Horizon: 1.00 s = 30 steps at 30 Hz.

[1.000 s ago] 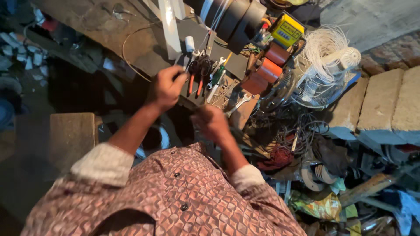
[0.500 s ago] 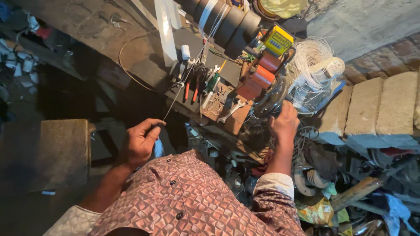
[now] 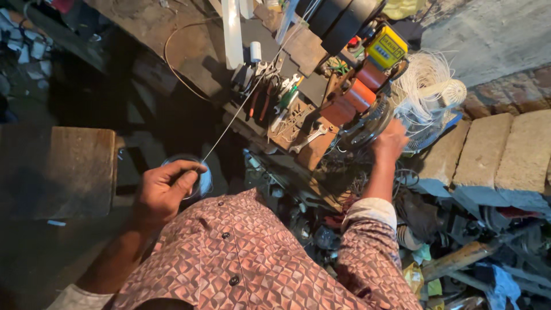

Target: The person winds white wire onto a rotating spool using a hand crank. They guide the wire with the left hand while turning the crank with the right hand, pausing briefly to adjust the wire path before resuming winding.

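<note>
My left hand (image 3: 163,189) is pulled back near my chest, fingers pinched on a thin pale wire (image 3: 235,117) that runs taut up to the cluttered workbench (image 3: 189,57). My right hand (image 3: 390,140) reaches out to a round wire cage (image 3: 364,129) lying by two reddish-orange coils (image 3: 359,95); whether it grips the cage I cannot tell. Pliers with red handles (image 3: 261,100) and a wrench (image 3: 307,139) lie on the bench between my hands.
A yellow box-shaped meter (image 3: 387,49) sits at the bench's far edge. A white fan guard (image 3: 430,95) rests to the right beside pale stone blocks (image 3: 505,155). A wooden stool (image 3: 57,172) stands at left. Scrap and tools fill the floor at lower right.
My left hand has drawn the wire back from the bench toward my body. My right hand left the bench's middle and moved right to the wire cage.
</note>
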Available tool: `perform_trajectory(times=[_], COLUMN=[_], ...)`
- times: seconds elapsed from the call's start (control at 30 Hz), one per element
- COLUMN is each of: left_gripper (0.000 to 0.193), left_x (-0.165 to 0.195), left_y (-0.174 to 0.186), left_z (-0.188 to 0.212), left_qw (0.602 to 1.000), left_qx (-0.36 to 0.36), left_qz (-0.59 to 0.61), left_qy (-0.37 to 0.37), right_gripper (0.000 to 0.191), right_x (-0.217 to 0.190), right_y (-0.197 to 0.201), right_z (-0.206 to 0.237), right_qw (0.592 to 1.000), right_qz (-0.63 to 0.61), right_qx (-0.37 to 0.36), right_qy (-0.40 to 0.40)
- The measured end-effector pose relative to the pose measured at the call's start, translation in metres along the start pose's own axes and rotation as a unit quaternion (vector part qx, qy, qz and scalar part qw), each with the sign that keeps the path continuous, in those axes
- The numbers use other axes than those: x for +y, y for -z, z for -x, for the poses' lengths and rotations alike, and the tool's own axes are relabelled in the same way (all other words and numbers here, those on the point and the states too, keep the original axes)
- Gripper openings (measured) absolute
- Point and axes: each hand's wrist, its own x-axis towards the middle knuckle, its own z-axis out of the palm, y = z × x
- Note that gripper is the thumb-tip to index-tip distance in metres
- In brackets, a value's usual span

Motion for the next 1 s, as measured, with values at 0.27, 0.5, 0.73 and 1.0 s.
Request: perform_trajectory(times=[0.27,0.5,0.73,1.0], left_gripper=[0.021,0.023,0.023,0.026], left_x=[-0.007,-0.002,0.007,0.023], left_y=[-0.007,-0.013,-0.015,-0.018], left_z=[-0.004,-0.013,-0.028,-0.043], left_qw=[1.0,1.0,0.998,0.991], left_qx=[-0.015,0.009,0.011,0.013], left_qz=[-0.012,0.012,-0.06,-0.13], left_qy=[-0.004,0.022,-0.02,0.022], right_gripper=[0.053,0.055,0.058,0.051], right_x=[0.017,-0.002,-0.007,-0.032], right_y=[-0.031,-0.027,-0.025,0.003], right_z=[-0.033,-0.022,0.001,0.037], right_qw=[0.996,0.994,0.984,0.963], right_qz=[-0.037,-0.039,-0.007,0.089], right_qx=[-0.042,-0.08,-0.129,-0.209], right_qy=[-0.062,-0.069,-0.12,-0.143])
